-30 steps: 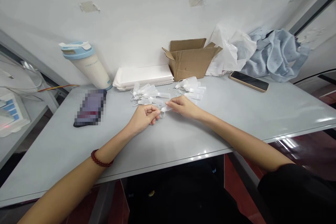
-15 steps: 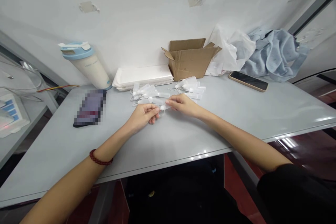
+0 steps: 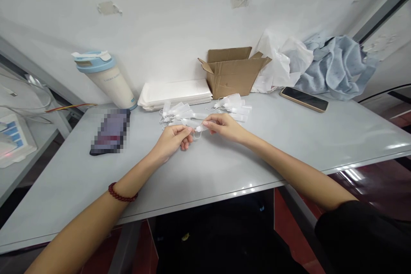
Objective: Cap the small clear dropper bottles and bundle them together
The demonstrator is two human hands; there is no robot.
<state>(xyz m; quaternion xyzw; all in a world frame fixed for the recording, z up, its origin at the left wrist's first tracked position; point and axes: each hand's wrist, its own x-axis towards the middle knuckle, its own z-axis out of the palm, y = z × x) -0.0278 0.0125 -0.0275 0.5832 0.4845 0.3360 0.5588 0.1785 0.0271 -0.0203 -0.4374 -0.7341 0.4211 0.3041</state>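
Note:
In my right hand (image 3: 226, 127), between thumb and fingers, is a small translucent white plastic squeeze tube (image 3: 201, 128), its narrow end pointing left. My left hand (image 3: 177, 138) pinches at that narrow end, where a small cap seems to be; the fingertips hide most of it. A thin white loop (image 3: 197, 135) hangs below the tip between the hands. Just behind them lies a loose pile of similar tubes (image 3: 180, 111), with a second cluster (image 3: 233, 102) to its right.
Along the wall stand a tumbler (image 3: 111, 81), a stack of white sheets (image 3: 176, 92), an open cardboard box (image 3: 233, 77) and a white plastic bag (image 3: 282, 62). A phone (image 3: 304, 99) lies before blue cloth (image 3: 340, 68). A dark, blurred-out item (image 3: 111, 132) rests at left.
Both hands have stayed nearly in place, still meeting at the tube's narrow end. My left hand has shifted slightly left and up, and its fingers have moved a little.

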